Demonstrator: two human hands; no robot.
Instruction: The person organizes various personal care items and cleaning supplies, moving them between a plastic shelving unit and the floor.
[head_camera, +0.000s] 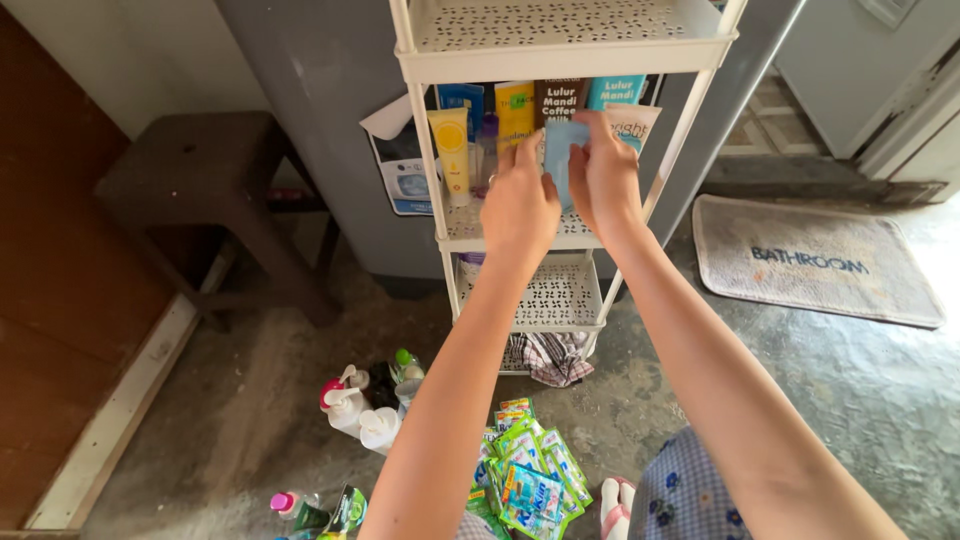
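Hands: left hand (518, 205) and right hand (603, 175) are raised together at the middle shelf (470, 232) of a white rack (560, 45), both on one pale blue tube (561, 160).
Grip, right: fingers closed on the tube's top edge, thumb at its side.
Grip, left: fingers curled against the tube's left edge; whether they fully clamp it cannot be told, since the back of the hand hides them.
Tube position: upright, in front of a row of standing tubes, its lower end hidden behind the hands.
Row behind: yellow tube (451, 150) at the left, then blue, yellow, brown (558, 98) and teal ones, packed close, touching or nearly so.
Risk 1: a nudge from either hand would likely tip a neighbour, and the close row could fall in turn.
Risk 2: the shelf floor is perforated and its front lip looks low, so a leaning tube may slide off the front.
Risk 3: pump bottles (358, 410) and green sachets (530, 470) lie on the floor below, near the feet; a dropped tube would land among them.
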